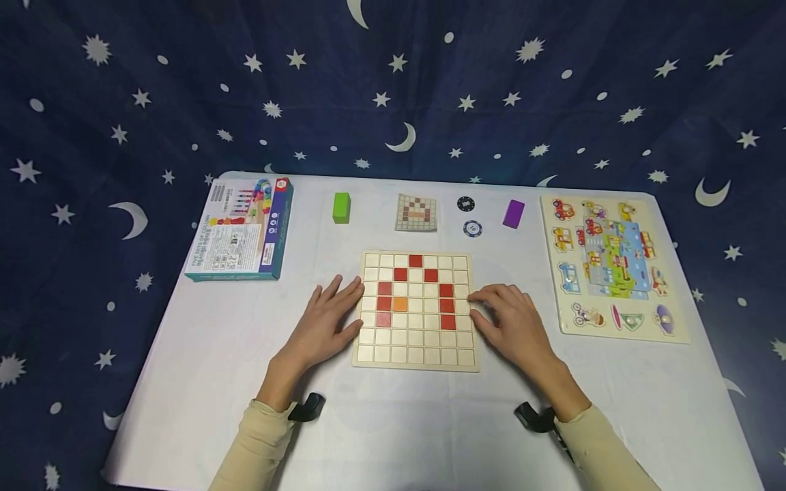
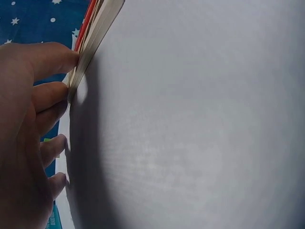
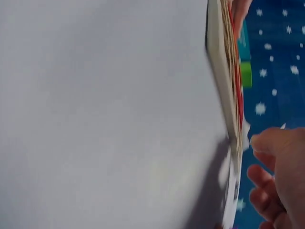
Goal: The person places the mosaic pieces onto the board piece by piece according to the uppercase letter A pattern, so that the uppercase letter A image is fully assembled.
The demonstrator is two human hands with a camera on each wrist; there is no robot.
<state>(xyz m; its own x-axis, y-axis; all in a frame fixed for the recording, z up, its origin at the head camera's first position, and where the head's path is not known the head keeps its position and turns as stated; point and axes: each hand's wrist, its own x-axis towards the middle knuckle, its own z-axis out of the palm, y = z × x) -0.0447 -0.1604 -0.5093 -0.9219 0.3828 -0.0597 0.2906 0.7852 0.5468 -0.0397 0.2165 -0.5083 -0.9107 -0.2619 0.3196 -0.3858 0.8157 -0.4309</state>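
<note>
A wooden grid board (image 1: pixel 416 361) lies flat at the middle of the white table (image 1: pixel 393 423). Most of its small tiles are cream; several red tiles (image 1: pixel 415 260) form an arch, and one orange tile (image 1: pixel 400 304) sits inside it. My left hand (image 1: pixel 325 320) lies flat on the table with straight fingers touching the board's left edge (image 2: pixel 83 62). My right hand (image 1: pixel 510 320) rests by the board's right edge (image 3: pixel 224 81), its fingers lightly bent against it. Neither hand holds anything.
A small pattern card (image 1: pixel 416 212) lies behind the board. A green block (image 1: pixel 341 207), two poker chips (image 1: pixel 466 204), and a purple block (image 1: pixel 513 213) sit along the back. A toy box (image 1: pixel 242 228) is far left, a vehicle peg puzzle (image 1: pixel 610 266) far right.
</note>
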